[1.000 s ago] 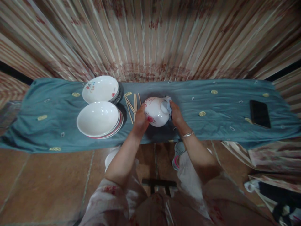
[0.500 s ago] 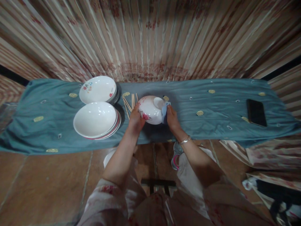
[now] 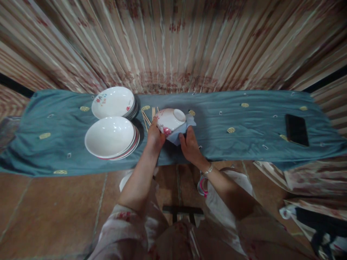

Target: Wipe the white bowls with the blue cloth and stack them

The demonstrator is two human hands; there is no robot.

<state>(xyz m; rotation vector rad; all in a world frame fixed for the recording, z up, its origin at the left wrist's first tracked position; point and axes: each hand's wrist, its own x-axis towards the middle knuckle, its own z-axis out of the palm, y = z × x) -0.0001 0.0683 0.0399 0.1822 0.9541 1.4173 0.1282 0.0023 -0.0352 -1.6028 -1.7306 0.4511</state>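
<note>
A white bowl [image 3: 168, 120] with pink flowers is tilted over the table, its foot ring facing up and to the right. My left hand [image 3: 155, 136] grips the bowl by its left side. In my right hand [image 3: 190, 143] is a light blue cloth [image 3: 176, 135], pressed against the bowl's lower right outer side. Just behind my left hand lie several wooden chopsticks [image 3: 146, 117], partly hidden by the bowl and hand.
To the left stand a stack of white bowls [image 3: 110, 137] and, behind it, a stack of flowered plates [image 3: 114, 103]. A black phone [image 3: 296, 130] lies at the right on the blue-green tablecloth [image 3: 252, 126]. A pleated curtain [image 3: 176, 47] hangs behind the table.
My right hand has moved with the cloth left and towards me, from the bowl's right side to its lower side. The bowl has turned slightly and shifted a little left.
</note>
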